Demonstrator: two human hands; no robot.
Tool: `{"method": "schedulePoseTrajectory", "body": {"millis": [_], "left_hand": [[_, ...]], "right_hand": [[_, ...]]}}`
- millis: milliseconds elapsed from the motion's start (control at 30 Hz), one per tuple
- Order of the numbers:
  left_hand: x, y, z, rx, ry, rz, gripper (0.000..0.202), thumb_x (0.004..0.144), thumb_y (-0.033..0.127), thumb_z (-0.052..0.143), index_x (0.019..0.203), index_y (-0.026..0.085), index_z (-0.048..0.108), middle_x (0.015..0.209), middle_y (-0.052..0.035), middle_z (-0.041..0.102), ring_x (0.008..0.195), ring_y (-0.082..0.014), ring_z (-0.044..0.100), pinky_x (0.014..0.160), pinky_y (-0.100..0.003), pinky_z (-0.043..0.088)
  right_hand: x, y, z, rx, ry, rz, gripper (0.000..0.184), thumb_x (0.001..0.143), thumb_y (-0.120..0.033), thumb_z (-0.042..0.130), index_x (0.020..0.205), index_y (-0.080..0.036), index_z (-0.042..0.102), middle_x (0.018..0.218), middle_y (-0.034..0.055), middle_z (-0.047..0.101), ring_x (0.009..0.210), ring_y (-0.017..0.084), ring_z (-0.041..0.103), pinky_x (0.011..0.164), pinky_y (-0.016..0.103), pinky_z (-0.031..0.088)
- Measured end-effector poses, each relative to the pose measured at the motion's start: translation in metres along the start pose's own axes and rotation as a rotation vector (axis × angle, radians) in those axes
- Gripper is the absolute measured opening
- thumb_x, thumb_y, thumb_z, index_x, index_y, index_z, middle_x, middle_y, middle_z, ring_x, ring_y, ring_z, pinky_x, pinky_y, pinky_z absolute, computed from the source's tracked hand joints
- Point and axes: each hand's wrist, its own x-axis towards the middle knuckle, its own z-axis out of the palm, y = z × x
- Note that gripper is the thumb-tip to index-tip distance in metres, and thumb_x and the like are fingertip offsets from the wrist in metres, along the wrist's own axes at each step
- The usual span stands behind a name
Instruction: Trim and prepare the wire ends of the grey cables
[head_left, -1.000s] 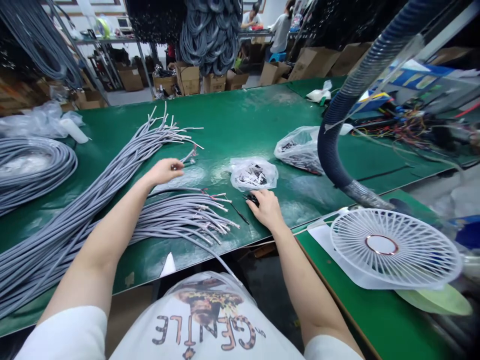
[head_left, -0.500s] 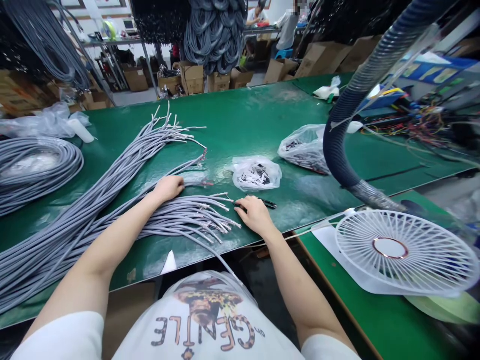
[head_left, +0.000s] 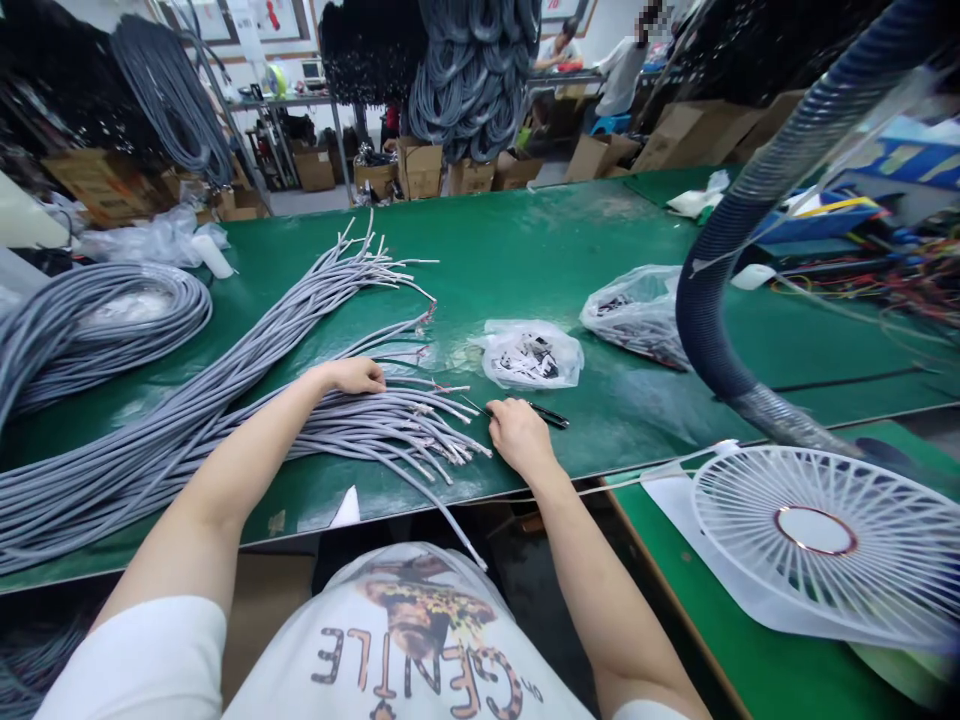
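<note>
My left hand (head_left: 358, 376) is closed over the upper side of a bundle of grey cables (head_left: 375, 425), its fingers pinching a cable. Just right of them a cable end (head_left: 442, 388) shows reddish wires. My right hand (head_left: 521, 435) rests by the cable ends, fingers curled around a thin dark tool. Its fine tip (head_left: 471, 404) points left at the cables; black handle ends (head_left: 551, 414) stick out behind the hand. Its exact kind is unclear. Further back lies a second group of grey cables (head_left: 300, 300), ends fanned out.
An open plastic bag (head_left: 534, 358) of small black and white pieces lies beyond my right hand, with a larger bag (head_left: 637, 308) behind. A ribbed hose (head_left: 712, 270) arches down at right above a white fan (head_left: 817, 530). Coiled cable (head_left: 150, 320) lies left. Two people work in the background.
My left hand has shifted slightly nearer me, from a cable with bare ends above to the top of the lower bundle. My right hand keeps the tool. The view has turned left.
</note>
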Motion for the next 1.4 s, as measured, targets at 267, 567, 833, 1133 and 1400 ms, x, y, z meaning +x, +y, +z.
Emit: {"method": "schedulePoseTrajectory", "body": {"millis": [267,567,833,1133,1400], "left_hand": [[-0.024,-0.010,-0.021,-0.471,0.202,0.085,0.034,0.076,0.048,0.058,0.081,0.014,0.059,0.062,0.0014,0.053,0.054,-0.0094,0.046,0.053,-0.021,0.037],[-0.021,0.060,-0.033,-0.694,0.272,0.429,0.032,0.073,0.037,0.070,0.089,0.010,0.070,0.055,0.0024,0.054,0.048,-0.0064,0.046,0.051,-0.020,0.038],[0.011,0.070,0.024,-0.808,-0.045,0.417,0.055,0.076,0.057,0.061,0.101,0.009,0.069,0.062,-0.0006,0.056,0.046,-0.0050,0.039,0.045,-0.019,0.029],[0.009,0.087,0.042,-0.638,0.273,0.438,0.050,0.085,0.051,0.051,0.101,0.008,0.072,0.048,0.0054,0.037,0.047,-0.0070,0.031,0.048,-0.021,0.028],[0.015,0.084,0.049,-0.556,0.345,0.482,0.043,0.086,0.046,0.049,0.100,0.012,0.072,0.090,-0.0059,0.073,0.079,-0.0170,0.063,0.074,-0.025,0.049]], "right_hand": [[-0.002,0.004,0.006,0.114,0.054,0.036,0.032,0.085,-0.009,0.040,0.106,-0.010,0.064,0.090,0.0142,0.063,0.086,0.024,0.055,0.079,0.033,0.041],[-0.015,0.019,0.004,0.620,0.285,0.193,0.026,0.083,-0.019,0.041,0.096,-0.015,0.063,0.085,0.0075,0.057,0.071,0.017,0.056,0.072,0.031,0.047],[-0.047,-0.005,-0.034,1.035,0.291,0.265,0.025,0.088,-0.035,0.047,0.096,-0.016,0.061,0.073,0.0016,0.060,0.047,0.009,0.046,0.046,0.024,0.039],[-0.032,-0.043,-0.040,1.015,0.360,0.180,0.028,0.092,-0.030,0.045,0.106,-0.015,0.065,0.061,-0.0020,0.054,0.049,0.009,0.046,0.053,0.024,0.041],[-0.027,-0.045,-0.032,1.015,0.338,0.212,0.031,0.094,-0.033,0.044,0.110,-0.017,0.065,0.057,-0.0032,0.052,0.047,0.009,0.047,0.053,0.023,0.042]]}}
